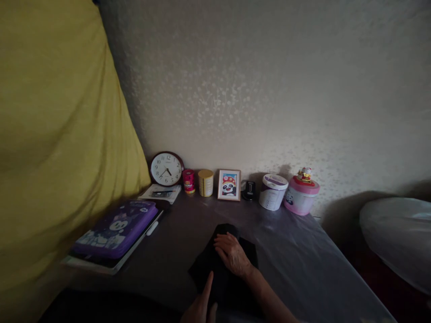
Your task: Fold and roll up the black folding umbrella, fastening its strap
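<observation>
A black piece of cloth (215, 262), perhaps a garment, lies on the dark grey covered table (286, 269) in front of me. Its folds are too dark to make out. On its upper part my right hand (232, 253) rests palm down, fingers stretched out flat over the fabric. At the bottom edge my left hand (198, 307) is partly cut off by the frame. Its index finger points up along the cloth, and a second fingertip shows apart from it; the other fingers are hidden.
Along the wall stand a clock (167, 169), a red tin (189, 181), a yellow-lidded can (205, 184), a panda picture frame (229, 185), a black object (249, 190), a white tub (272, 193) and a pink tub (301, 197). A purple case (116, 229) lies left, near a yellow curtain (60, 134).
</observation>
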The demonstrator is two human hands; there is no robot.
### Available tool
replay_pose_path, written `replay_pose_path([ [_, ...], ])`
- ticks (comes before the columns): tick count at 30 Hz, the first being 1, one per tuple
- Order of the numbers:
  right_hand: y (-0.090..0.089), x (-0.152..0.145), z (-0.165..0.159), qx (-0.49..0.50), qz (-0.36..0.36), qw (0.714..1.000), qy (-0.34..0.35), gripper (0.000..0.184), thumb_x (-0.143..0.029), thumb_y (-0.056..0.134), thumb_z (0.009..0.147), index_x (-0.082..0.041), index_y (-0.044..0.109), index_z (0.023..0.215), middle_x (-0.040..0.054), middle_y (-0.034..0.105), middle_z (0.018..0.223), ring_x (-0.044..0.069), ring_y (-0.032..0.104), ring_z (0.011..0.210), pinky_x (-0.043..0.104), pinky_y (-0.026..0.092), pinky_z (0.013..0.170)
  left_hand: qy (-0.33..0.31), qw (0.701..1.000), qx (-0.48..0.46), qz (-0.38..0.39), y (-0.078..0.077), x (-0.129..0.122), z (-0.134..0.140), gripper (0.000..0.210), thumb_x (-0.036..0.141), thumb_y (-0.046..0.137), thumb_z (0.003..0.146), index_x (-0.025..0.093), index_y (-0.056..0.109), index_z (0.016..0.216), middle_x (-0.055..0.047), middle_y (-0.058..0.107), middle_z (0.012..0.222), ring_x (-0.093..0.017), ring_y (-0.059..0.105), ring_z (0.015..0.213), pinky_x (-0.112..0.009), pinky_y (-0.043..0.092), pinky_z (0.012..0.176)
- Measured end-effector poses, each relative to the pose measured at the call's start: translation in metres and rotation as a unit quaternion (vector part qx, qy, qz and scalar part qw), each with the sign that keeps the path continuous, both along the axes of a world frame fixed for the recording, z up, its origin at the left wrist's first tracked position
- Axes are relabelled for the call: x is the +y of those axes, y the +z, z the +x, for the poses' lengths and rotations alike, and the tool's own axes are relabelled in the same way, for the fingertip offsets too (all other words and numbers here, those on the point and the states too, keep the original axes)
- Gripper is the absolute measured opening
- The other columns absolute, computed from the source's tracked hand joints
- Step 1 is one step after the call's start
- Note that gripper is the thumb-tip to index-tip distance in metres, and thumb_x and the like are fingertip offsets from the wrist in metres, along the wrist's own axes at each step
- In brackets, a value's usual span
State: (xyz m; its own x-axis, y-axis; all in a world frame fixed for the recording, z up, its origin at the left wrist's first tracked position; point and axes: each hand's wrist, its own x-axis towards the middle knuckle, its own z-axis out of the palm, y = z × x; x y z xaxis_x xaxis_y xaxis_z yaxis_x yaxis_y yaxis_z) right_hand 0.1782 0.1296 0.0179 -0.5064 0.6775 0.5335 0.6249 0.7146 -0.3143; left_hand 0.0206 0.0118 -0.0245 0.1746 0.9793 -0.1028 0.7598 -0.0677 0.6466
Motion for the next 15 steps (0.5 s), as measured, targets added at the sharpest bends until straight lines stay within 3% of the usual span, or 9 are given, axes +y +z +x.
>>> replay_pose_path([
  [4,0.009,0.012,0.0,0.025,0.019,0.997,-0.073,0.022,-0.019,0.044,0.089,-0.016,0.063,0.101,0.0106,0.065,0.109,0.023,0.054,0.111,0.048,0.036,0.098,-0.003,1.0,0.004,-0.019,0.001,0.001,0.001,0.063,0.017,0.036,0.082,0.017,0.019,0.142,-0.009,0.063,0.115,-0.017,0.063,0.095,-0.025,0.043,0.087],
  [6,0.013,0.004,-0.004,0.029,0.025,0.998,-0.044,0.022,-0.021,0.045,0.089,-0.017,0.062,0.103,0.0094,0.066,0.107,0.021,0.054,0.11,0.043,0.036,0.098,-0.003,1.0,-0.002,-0.021,0.001,0.002,0.001,0.063,0.016,0.037,0.08,0.017,0.021,0.141,-0.008,0.062,0.117,-0.017,0.062,0.098,-0.024,0.043,0.087],
  [10,0.017,-0.025,-0.021,-0.043,-0.01,0.995,0.085,0.021,-0.023,0.042,0.091,-0.021,0.063,0.088,0.0019,0.068,0.086,0.014,0.06,0.097,0.033,0.038,0.095,0.006,1.0,-0.007,-0.017,0.0,0.002,0.001,0.059,0.018,0.036,0.081,0.019,0.029,0.139,-0.006,0.062,0.117,-0.017,0.06,0.103,-0.024,0.044,0.086],
  [15,0.021,-0.033,-0.033,-0.071,-0.025,0.989,0.125,0.023,-0.024,0.041,0.092,-0.022,0.063,0.085,0.0002,0.068,0.084,0.012,0.061,0.089,0.028,0.041,0.09,0.014,1.0,-0.006,-0.009,0.007,-0.001,0.0,0.058,0.02,0.034,0.081,0.02,0.031,0.139,-0.005,0.062,0.117,-0.018,0.06,0.103,-0.025,0.045,0.085],
])
